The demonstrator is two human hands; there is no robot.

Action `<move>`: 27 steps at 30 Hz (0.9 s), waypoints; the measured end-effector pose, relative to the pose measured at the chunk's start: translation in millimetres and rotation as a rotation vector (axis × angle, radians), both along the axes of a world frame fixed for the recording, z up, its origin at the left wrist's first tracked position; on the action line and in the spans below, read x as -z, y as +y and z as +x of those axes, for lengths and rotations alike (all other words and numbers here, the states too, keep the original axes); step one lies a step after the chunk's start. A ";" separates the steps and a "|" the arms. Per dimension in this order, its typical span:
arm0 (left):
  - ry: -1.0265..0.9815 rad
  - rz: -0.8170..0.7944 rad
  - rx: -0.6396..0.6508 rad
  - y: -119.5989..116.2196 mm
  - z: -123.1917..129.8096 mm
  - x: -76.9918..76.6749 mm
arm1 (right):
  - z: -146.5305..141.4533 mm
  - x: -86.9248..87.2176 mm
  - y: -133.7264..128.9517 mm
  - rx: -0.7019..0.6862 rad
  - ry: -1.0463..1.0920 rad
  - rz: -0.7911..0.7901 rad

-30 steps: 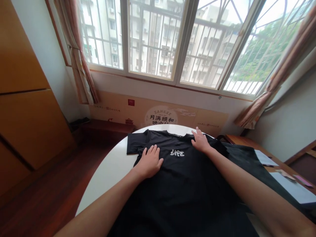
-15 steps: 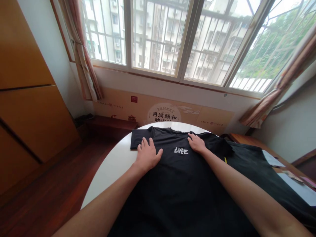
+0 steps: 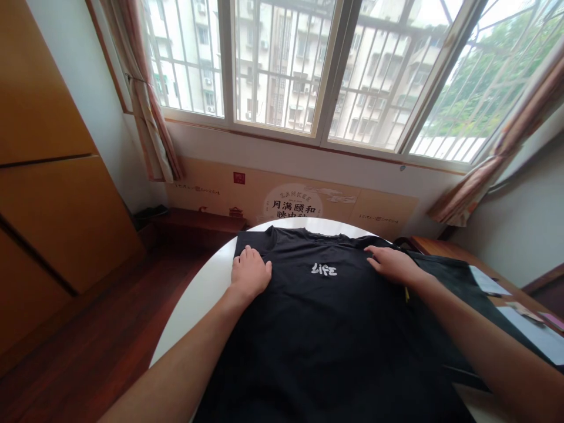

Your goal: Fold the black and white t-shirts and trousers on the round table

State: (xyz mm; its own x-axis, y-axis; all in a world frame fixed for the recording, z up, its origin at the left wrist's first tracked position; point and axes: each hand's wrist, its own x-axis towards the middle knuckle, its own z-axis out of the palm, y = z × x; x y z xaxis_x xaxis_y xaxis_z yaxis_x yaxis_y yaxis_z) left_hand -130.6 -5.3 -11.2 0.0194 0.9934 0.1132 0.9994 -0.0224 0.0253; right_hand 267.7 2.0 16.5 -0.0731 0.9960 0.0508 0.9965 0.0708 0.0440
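Observation:
A black T-shirt (image 3: 326, 335) with a white "LIFE" print (image 3: 324, 269) lies spread on a round white table (image 3: 198, 311), its collar toward the window. My left hand (image 3: 250, 273) rests flat on the shirt's left side, near its edge. My right hand (image 3: 392, 265) lies flat on the right shoulder area, fingers pointing left. Neither hand grips the cloth. A small yellow mark (image 3: 406, 294) shows by my right wrist. The shirt's lower part runs out of view beneath my arms.
A dark cloth (image 3: 449, 288) lies to the right, partly over a wooden desk (image 3: 434, 249) holding papers (image 3: 524, 329). A barred window (image 3: 282, 70) stands behind the table. A wooden wardrobe (image 3: 53, 176) and a reddish wooden floor (image 3: 101, 305) lie to the left.
My hands have spread apart across the shirt: the left has slid left and down toward the edge, and the right has moved right along the shoulder.

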 end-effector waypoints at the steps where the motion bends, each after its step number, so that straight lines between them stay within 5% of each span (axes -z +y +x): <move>1: 0.003 0.009 -0.002 0.1 0.3 0.1 | 13.1 -5.3 -9.7 0.004 -0.048 0.013; 5: 0.009 0.018 -0.003 0.4 2.0 0.5 | 59.5 -15.1 -39.3 0.052 -0.184 0.076; 9: 0.026 0.021 -0.003 -0.1 3.8 0.1 | 88.0 -9.2 -46.8 0.146 -0.058 0.057; 16: 0.027 0.018 -0.006 -0.4 5.1 -0.3 | 108.9 0.2 0.7 0.403 0.285 0.118; 27: -0.003 0.008 0.007 9.5 1.6 8.6 | 115.3 -29.3 49.1 0.340 0.238 0.170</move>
State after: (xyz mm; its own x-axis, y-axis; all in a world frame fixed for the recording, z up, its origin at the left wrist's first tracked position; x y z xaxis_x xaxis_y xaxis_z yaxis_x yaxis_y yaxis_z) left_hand -129.0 4.2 -19.8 0.0263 0.9922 0.1215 0.9992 -0.0299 0.0283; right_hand 383.0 51.1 45.8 0.2908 0.9374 0.1917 0.9457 -0.2512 -0.2064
